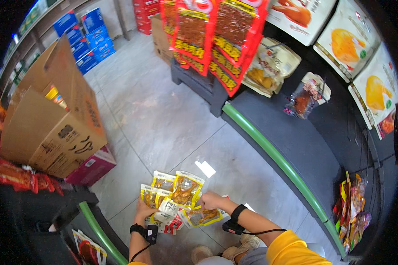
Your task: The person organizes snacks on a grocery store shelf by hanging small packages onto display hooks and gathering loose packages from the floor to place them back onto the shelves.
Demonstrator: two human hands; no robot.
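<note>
Several yellow-and-white vacuum snack packets [185, 188] with brown pieces of meat behind clear windows are bunched low in front of me, above the floor. My left hand [145, 209] holds the bunch at its left edge, thumb across the front. At the right, my right hand [213, 200] has its fingers curled at the edge of the bunch, over a tilted packet [204, 217]; its fingertips are partly hidden. Packets with red-and-white ends [170, 225] hang beneath the others. Each wrist wears a black strap with a small cabled device.
A tall open cardboard box [69, 142] stands left on a purple carton [93, 167]. Green-edged dark shelves [275, 149] curve along the right, with hanging red snack bags [195, 36] above. Blue boxes [93, 36] are stacked at the back. My shoes [242, 248] are on the grey tile floor [159, 109].
</note>
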